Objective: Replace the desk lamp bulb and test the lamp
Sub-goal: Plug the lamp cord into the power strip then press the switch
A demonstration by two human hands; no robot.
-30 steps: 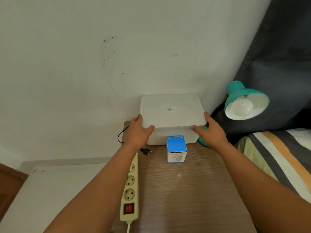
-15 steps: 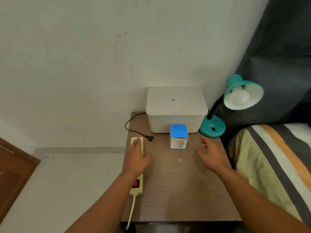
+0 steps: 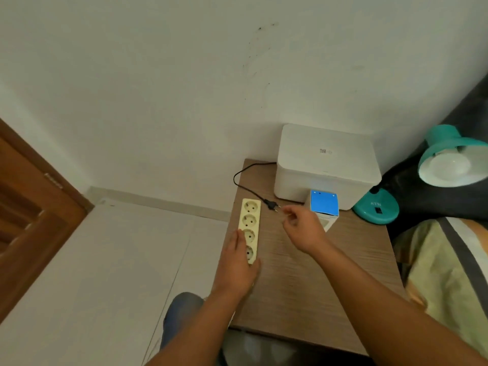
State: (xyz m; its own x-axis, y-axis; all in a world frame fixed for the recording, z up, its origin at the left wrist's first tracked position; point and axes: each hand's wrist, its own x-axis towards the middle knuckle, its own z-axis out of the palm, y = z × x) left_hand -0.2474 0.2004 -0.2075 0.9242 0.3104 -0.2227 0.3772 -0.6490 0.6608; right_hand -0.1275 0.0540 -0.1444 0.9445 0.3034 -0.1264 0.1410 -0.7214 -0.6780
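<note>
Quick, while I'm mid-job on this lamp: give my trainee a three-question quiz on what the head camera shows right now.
1. True or false: the plug is already seated in the power strip.
2. Which hand rests on the power strip? A) left hand B) right hand
3. Fill in: the blue-topped bulb box stands in front of the white ____.

Key:
1. False; it lies loose on the table beside the strip's top socket, with the right hand close by it.
2. A
3. box
</note>
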